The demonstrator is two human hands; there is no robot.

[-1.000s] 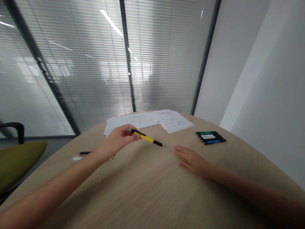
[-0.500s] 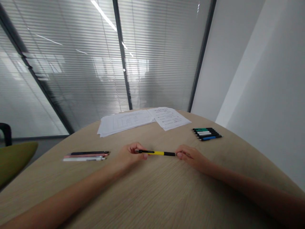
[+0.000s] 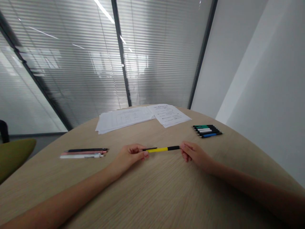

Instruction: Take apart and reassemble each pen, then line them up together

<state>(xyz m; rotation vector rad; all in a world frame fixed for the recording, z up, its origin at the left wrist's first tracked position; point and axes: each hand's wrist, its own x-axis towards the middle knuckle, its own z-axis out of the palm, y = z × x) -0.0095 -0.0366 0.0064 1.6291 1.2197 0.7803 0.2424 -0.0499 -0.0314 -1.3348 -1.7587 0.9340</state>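
A yellow and black pen (image 3: 160,149) is stretched between my two hands, just above the table. My left hand (image 3: 133,154) pinches its clip end between thumb and fingers. At the black grip end, my right hand (image 3: 193,153) is closed on the tip, which the fingers hide. The pen slants slightly, its right end a little higher in the picture. Left of my left hand lie three pens or pencils side by side: a black one (image 3: 87,149), a pink one (image 3: 83,152) and a white one (image 3: 79,156).
Several pens in a row (image 3: 206,130), green, white, black and blue, lie on the right of the round wooden table (image 3: 157,197). Printed papers (image 3: 126,118) cover part of the far edge. A green chair (image 3: 16,156) stands at the left, before blind-covered glass.
The pen's right end has risen and shifted right with my right hand. My left thumb has slid over the clip end, and the clip has turned towards the far side. The camera view has shifted slightly.
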